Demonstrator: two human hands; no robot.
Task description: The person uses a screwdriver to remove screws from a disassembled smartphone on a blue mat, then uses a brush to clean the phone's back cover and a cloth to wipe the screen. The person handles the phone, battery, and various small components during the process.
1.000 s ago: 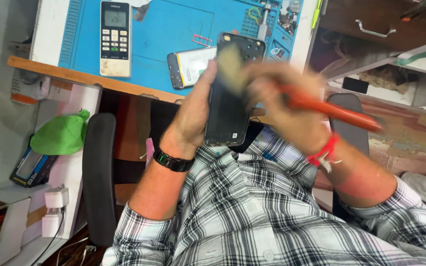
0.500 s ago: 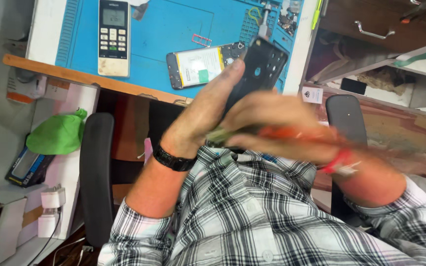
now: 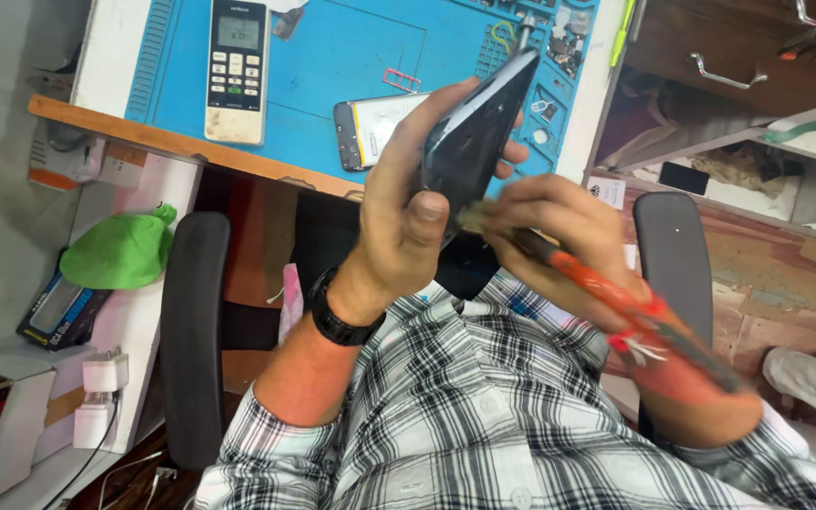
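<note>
Dark flat phone body [image 3: 472, 151], tilted on edge, sits above the person's lap at about 12 o'clock from the left hand [image 3: 406, 212], which is closed round its lower end, thumb on the face. Right hand [image 3: 550, 231], at 3 o'clock, is wrapped round an orange-handled brush [image 3: 606, 288], bristles touching the phone's lower edge. Light, short strokes look best, with the phone gripped firmly. Blue work mat [image 3: 332, 57] covers the surface [image 3: 106, 57] beyond.

Even, bright light falls from above with soft shadows under the bench [image 3: 181, 146]. The right hand [image 3: 559, 236] and its brush [image 3: 616, 293] smear with motion blur; straight edges bow slightly near the frame's corners.
</note>
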